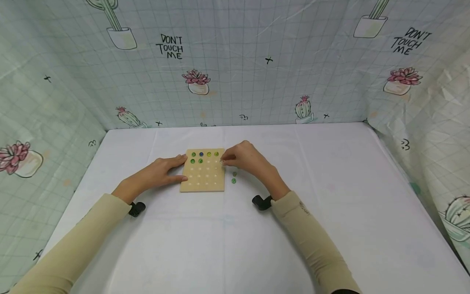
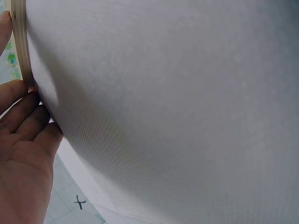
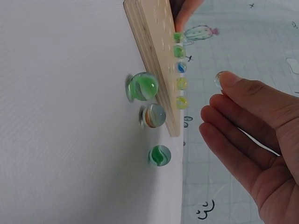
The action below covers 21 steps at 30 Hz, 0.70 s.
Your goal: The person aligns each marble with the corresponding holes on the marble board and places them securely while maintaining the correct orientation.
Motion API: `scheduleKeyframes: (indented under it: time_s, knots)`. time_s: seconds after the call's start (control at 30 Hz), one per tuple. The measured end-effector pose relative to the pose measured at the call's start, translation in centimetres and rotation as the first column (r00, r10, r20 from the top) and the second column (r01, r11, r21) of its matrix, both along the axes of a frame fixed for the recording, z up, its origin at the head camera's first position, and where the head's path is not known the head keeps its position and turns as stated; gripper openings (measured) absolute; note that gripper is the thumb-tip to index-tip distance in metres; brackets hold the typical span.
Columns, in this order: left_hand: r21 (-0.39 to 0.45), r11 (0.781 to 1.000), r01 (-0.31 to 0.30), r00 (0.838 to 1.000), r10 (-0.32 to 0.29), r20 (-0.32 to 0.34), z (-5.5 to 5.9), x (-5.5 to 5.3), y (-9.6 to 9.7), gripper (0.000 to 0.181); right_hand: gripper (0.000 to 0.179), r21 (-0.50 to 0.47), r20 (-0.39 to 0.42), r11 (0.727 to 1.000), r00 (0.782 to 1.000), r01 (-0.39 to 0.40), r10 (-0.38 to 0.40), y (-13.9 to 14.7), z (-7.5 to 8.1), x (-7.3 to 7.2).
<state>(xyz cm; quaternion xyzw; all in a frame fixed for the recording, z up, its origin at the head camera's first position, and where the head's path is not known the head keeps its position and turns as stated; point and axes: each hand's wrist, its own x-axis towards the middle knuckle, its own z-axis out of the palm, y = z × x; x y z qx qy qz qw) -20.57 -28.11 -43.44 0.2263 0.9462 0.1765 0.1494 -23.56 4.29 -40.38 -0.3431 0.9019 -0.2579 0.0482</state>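
Observation:
A light wooden board [image 1: 205,171] with rows of small dimples lies on the white table. Along its far edge sit green and yellow marbles and one blue marble [image 1: 201,154]; two green ones, including this green marble [image 1: 200,161], lie in the second row. My left hand [image 1: 159,169] rests against the board's left edge, thumb and fingers spread apart. Over the board's right edge, my right hand [image 1: 244,157] pinches a clear glass marble [image 3: 218,80] between thumb and fingertips. Its colouring is mostly hidden by the thumb.
Loose on the table right of the board are a large green marble [image 3: 144,86], a clear marble with an orange streak [image 3: 154,115] and another green marble [image 3: 160,155]. A patterned cloth [image 1: 235,61] hangs behind and beside the table [image 1: 220,245].

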Motion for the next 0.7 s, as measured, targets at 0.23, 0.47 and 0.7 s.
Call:
scheduleKeyframes:
  time_s: [0.23,0.47,0.7]
  knots:
    - [0.0,1.0,-0.005,1.0,0.005,0.002,-0.2,-0.1,0.0,0.093,0.016,-0.005,-0.015,1.0,1.0,-0.013,0.013,-0.5,0.1,-0.1]
    - [0.0,1.0,-0.007,1.0,0.007,0.007,-0.2,-0.2,0.0,0.093,0.017,0.01,-0.002,1.0,1.0,-0.003,0.003,-0.9,0.1,-0.3]
    - [-0.004,1.0,-0.005,1.0,0.005,0.003,-0.2,-0.2,0.0,0.093,0.017,-0.002,0.004,1.0,1.0,0.012,-0.012,-1.3,0.1,-0.5]
